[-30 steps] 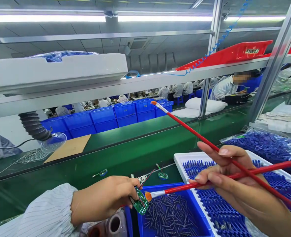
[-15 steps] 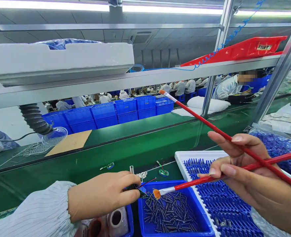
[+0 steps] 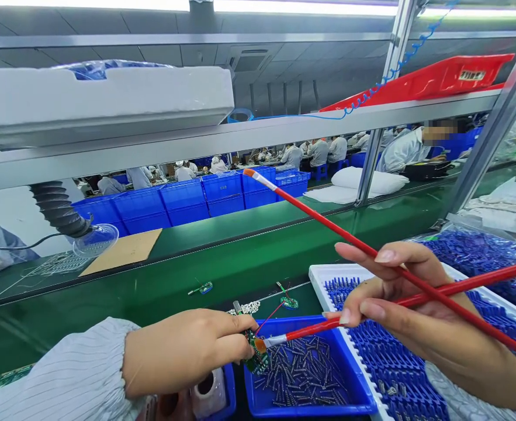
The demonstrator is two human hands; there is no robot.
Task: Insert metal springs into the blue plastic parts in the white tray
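My left hand (image 3: 187,351) pinches a small green circuit board (image 3: 256,358) with red and black wires, held over the near-left corner of a blue bin (image 3: 304,400) full of small metal pins. My right hand (image 3: 411,310) grips two red-handled brushes. The lower brush (image 3: 328,325) points left and its orange bristles touch the circuit board. The upper brush (image 3: 319,219) slants up and away to the left, its tip in the air over the belt.
A white tray (image 3: 323,280) with a blue pin rack sits under my right hand. Loose boards (image 3: 289,302) lie on the green conveyor belt (image 3: 174,280). A small bottle (image 3: 205,393) stands below my left hand. Blue crates (image 3: 196,202) and seated workers (image 3: 404,151) are behind the shelf frame.
My right hand moved left and brought the lower brush's bristles from above the bin onto the circuit board. My left hand turned the board so its green face shows again.
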